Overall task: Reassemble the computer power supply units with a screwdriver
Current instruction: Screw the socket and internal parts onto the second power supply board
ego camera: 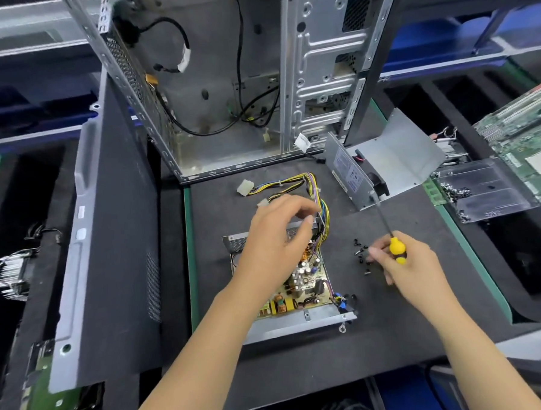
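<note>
Empty tower case [225,81] is standing open at the back of the black mat [393,308], loose black cables hanging inside; its detached side panel [108,244] is lying flat along the left. PSU cover [386,167], grey with a label and fan visible, is sitting tilted at back right, just in front of the case. Clear plastic tray [481,190] with dark screws is lying further right, partly over a green motherboard [529,138]. Open PSU base [297,322] with its circuit board [301,284] exposed is sitting mid-mat, directly in front of the person; its wire harness [312,187] is running back toward the case, white connectors at the end. Left hand [274,245] is hovering over the base's far side, fingers curled by the wires; can't tell whether it's actually gripping anything. Right hand [404,266] is gripping the yellow-handled screwdriver [389,230], shaft pointing up and back toward the cover, while its fingertips are reaching into the small pile of loose black screws [361,253] just right of the base.
</note>
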Tool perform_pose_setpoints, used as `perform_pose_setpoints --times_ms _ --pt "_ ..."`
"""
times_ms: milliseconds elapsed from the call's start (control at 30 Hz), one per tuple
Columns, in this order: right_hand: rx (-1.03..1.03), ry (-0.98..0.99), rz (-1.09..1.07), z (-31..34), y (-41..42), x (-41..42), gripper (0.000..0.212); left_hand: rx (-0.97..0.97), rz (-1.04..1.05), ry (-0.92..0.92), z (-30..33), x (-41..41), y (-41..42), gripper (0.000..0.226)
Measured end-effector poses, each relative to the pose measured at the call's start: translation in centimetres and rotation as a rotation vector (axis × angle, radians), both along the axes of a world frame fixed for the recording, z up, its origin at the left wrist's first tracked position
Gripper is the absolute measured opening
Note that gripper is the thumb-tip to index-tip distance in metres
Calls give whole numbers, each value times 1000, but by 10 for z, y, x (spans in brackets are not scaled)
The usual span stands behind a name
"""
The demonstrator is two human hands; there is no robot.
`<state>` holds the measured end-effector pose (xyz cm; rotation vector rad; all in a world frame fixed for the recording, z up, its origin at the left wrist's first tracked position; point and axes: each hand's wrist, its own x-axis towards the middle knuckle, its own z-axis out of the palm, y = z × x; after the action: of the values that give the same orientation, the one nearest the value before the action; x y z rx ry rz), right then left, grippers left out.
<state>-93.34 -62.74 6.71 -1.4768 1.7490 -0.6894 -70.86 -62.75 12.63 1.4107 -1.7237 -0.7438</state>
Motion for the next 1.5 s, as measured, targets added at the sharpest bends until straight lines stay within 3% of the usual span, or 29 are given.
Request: perform_pose_setpoints --times_ms 100,167,467,600,733,833,900,1033,1233,1500 --pt "36 -400 -68 26 -2 10 9 65 -107 9 1 -9 -2 8" --pt "39 -527 -31 40 -6 20 7 90 -179 36 0 -14 -3 8" --pt "8 -693 -26 51 -7 51 32 242 -49 362 -6 -14 -1 8" --pt "-85 -696 -19 53 -6 56 28 337 -60 546 -3 -8 4 9" --pt "-164 -540 -46 49 -7 48 16 355 -46 452 -3 -6 3 3" --pt "-145 -79 -109 28 -12 20 14 320 -19 321 -10 -3 3 6" --pt "-48 129 -96 9 -10 10 19 323 -23 316 -13 -3 4 8" --pt "44 142 -60 -13 -6 8 15 326 -25 301 -15 -5 4 10" --pt "-43 148 -156 -10 -24 -6 15 327 -12 303 -17 -2 3 9" --pt "51 274 -33 -19 -30 4 12 387 -38 293 -17 -4 7 8"
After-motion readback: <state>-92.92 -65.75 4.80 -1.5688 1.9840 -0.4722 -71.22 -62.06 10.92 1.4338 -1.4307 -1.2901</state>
